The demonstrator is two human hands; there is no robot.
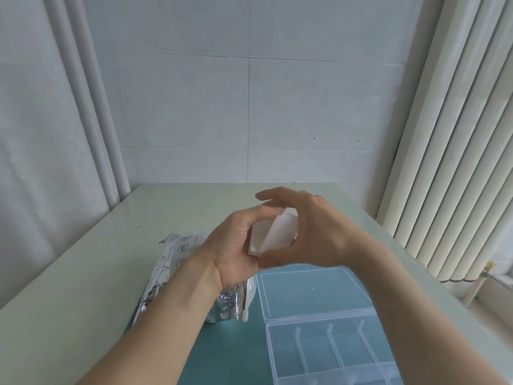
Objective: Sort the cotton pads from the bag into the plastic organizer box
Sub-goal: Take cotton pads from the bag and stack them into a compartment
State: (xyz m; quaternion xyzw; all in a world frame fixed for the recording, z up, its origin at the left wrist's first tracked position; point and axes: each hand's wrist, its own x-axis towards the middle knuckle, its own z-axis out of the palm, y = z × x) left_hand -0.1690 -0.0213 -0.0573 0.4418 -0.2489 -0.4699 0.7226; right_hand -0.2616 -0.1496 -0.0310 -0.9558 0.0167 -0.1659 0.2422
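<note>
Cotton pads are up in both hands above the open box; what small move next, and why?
Probably lower the stack of cotton pads toward a divided compartment of the organizer box. The left hand and right hand both grip the stack in the air, the box lies open just below with its visible slots empty, and the bag is already left behind on the table.

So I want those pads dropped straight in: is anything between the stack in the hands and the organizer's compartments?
Nothing visible. Both the left hand and right hand hold the stack of cotton pads above the table. The organizer box lies open below, lid folded back, compartments uncovered. The bag lies to its left.
</note>
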